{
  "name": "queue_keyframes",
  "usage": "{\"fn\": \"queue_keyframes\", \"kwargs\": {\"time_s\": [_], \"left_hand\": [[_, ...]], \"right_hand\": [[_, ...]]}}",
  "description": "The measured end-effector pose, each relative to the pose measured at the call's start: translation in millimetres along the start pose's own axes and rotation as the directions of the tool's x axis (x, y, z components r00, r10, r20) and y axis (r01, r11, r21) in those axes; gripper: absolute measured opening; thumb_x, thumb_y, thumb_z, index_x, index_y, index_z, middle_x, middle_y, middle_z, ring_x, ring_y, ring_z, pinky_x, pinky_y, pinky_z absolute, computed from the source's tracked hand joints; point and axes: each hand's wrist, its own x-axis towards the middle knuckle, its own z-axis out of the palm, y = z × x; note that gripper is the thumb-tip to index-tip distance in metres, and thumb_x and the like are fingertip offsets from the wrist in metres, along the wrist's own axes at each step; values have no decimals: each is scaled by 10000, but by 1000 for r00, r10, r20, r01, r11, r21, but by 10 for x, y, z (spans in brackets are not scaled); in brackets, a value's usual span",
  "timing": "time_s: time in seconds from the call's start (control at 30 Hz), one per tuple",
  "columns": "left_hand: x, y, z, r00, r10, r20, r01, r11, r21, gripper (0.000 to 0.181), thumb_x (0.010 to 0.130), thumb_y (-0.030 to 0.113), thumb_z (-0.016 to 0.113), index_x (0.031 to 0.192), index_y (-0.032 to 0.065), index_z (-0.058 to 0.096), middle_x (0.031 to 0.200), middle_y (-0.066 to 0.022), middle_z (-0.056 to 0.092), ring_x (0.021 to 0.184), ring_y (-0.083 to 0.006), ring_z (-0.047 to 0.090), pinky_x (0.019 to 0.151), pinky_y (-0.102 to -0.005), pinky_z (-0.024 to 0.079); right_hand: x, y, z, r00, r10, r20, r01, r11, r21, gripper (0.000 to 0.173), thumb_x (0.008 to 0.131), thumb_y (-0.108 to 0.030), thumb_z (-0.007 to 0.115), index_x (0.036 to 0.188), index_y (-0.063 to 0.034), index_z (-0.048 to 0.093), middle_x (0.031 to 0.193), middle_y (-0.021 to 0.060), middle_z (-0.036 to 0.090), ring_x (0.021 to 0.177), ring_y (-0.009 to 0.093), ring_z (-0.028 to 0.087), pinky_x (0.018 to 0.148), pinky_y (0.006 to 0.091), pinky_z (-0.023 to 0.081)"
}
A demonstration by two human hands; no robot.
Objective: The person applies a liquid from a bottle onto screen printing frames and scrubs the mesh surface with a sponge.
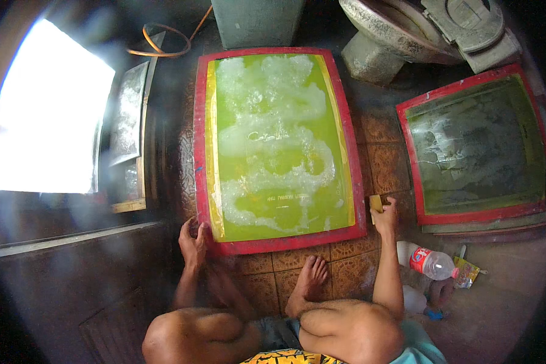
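Before me lies a silk-screen printing screen with a red frame (pixel 280 246) and yellow-green coated mesh (pixel 273 150). Whitish foam or wet film is spread in patches over the mesh, which bears faint writing. At the near left corner, my left hand (pixel 192 243) grips the frame's edge, its thumb on top and fingers curled outside. My right hand (pixel 386 219) is just off the frame's near right side. Between its fingers and thumb is a small yellowish block (pixel 375 204), perhaps a sponge.
More red-framed screens (pixel 477 145) lean at the right, below a grimy toilet bowl (pixel 391 27). A plastic bottle (pixel 437 265) and a yellow sachet (pixel 467 273) lie near my right forearm. An orange hose (pixel 182 52) loops at the far left, beside a grey-blue block (pixel 257 22). Brown tiles (pixel 300 264) cover the floor.
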Motion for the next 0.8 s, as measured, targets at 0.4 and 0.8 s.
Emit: {"fn": "queue_keyframes", "kwargs": {"time_s": [0.4,0.8], "left_hand": [[-71,278,61,997,-38,65,45,992,-117,461,892,206,768,1270,-18,630,1157,-159,706,1041,-219,668,933,-347,515],[-30,318,31,974,-186,130,213,947,-239,439,883,152,779,1254,-32,629,1066,-125,728,937,-163,677,858,-306,532]], "right_hand": [[-138,-1838,377,843,-536,-50,538,843,30,389,932,-106,647,1317,-98,594,1180,183,622,1084,384,623,900,462,551],[-682,-1302,399,717,-695,41,685,693,-227,413,909,37,549,1312,-31,603,1276,222,564,1149,410,573,939,483,542]]}}
